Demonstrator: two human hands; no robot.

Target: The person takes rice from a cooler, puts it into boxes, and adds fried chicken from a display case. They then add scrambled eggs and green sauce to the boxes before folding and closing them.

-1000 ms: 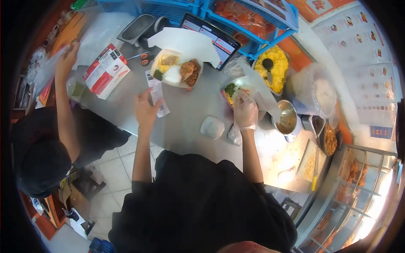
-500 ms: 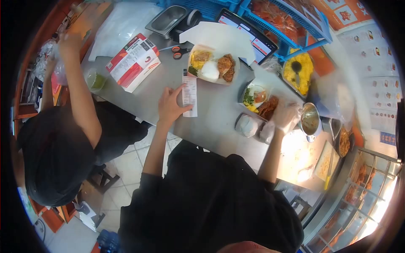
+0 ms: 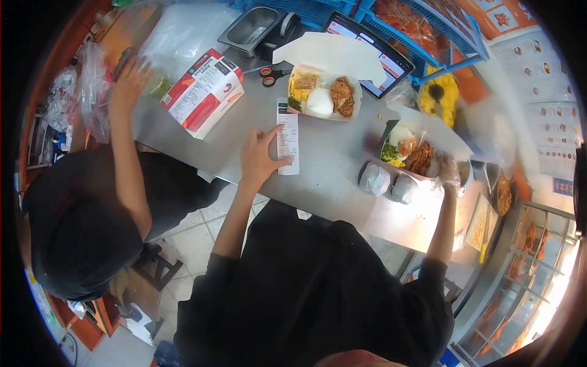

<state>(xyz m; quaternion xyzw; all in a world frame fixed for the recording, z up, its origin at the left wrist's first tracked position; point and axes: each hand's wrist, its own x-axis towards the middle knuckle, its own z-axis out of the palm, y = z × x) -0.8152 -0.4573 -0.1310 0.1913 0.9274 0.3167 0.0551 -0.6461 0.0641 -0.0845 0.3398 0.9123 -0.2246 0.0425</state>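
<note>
My left hand (image 3: 264, 154) rests on the steel table, thumb and forefinger spread at the left edge of a printed receipt (image 3: 288, 144). My right hand (image 3: 448, 170), in a clear glove, is at the right edge of an open meal box (image 3: 422, 150) holding greens, egg, rice and fried chicken; its fingertips are partly hidden. Two round white wrapped items (image 3: 375, 180) sit in front of that box. Behind the receipt stands another open box (image 3: 324, 96) with rice, egg, greens and chicken.
A co-worker's hand (image 3: 131, 79) is at the left, near a closed red and white box (image 3: 204, 95). Scissors (image 3: 273, 75), a metal tray (image 3: 251, 27) and a tablet (image 3: 391, 61) lie at the back. A yellow-handled knife (image 3: 483, 244) is on a board at the right.
My right hand has moved from over the right meal box's near corner to its right edge. The co-worker's hand has shifted right, toward the red and white box. The view has shifted slightly.
</note>
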